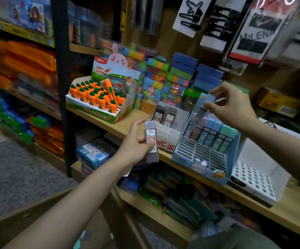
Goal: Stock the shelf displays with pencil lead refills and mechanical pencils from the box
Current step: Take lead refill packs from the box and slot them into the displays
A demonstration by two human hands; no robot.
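I see right hand [232, 105] pinching something blurred over the blue display [206, 155]; left hand [136, 142] grips a lead refill case [152, 141]. Carrot display [99, 97] sits left.

Orange carrot erasers [93, 97], grey lead refill case [152, 141], blue display box [206, 159].

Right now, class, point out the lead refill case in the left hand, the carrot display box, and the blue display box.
Lead refill case [152, 141], head view, on its label.
Carrot display box [91, 109], head view, front wall.
Blue display box [183, 159], head view, front rim.
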